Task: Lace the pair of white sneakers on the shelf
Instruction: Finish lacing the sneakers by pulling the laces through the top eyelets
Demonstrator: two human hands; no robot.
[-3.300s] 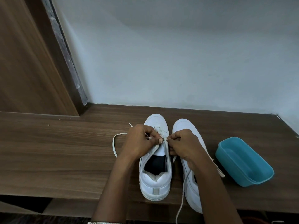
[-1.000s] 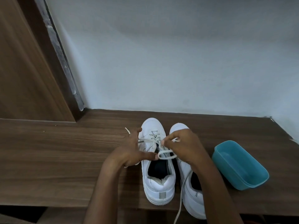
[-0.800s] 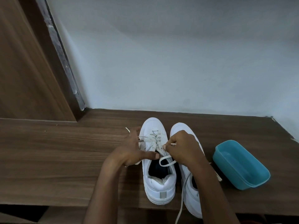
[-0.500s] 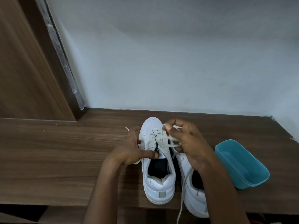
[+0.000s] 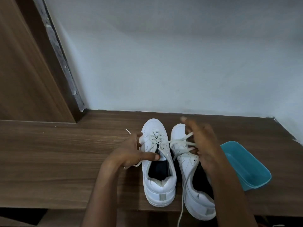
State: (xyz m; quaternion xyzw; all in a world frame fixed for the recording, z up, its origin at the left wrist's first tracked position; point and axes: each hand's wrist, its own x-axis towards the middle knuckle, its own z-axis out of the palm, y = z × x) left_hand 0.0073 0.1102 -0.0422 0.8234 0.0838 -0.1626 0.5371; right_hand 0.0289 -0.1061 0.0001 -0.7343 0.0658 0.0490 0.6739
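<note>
Two white sneakers stand side by side, toes to the wall, on the wooden shelf (image 5: 62, 161). My left hand (image 5: 129, 153) grips the left sneaker (image 5: 159, 189) by its left side, thumb pressed across the eyelet edge; one lace end runs under the palm. The sneaker's lower eyelets are laced. My right hand (image 5: 205, 148), raised over the toe of the right sneaker (image 5: 190, 163), holds the other end of the white lace (image 5: 173, 141), which stretches taut from the left sneaker and wraps round its fingers. A second loose lace (image 5: 183, 199) hangs from the right sneaker over the shelf's front edge.
A blue plastic tub (image 5: 255, 176) sits on the shelf just right of the right sneaker, beside my right forearm. A pale wall closes the back, a wooden panel (image 5: 24, 71) stands at the left. The shelf's front edge lies just below the heels.
My right hand has lifted and moved right and away, drawing the lace out of the left sneaker until taut. My left hand has stayed on the sneaker's side.
</note>
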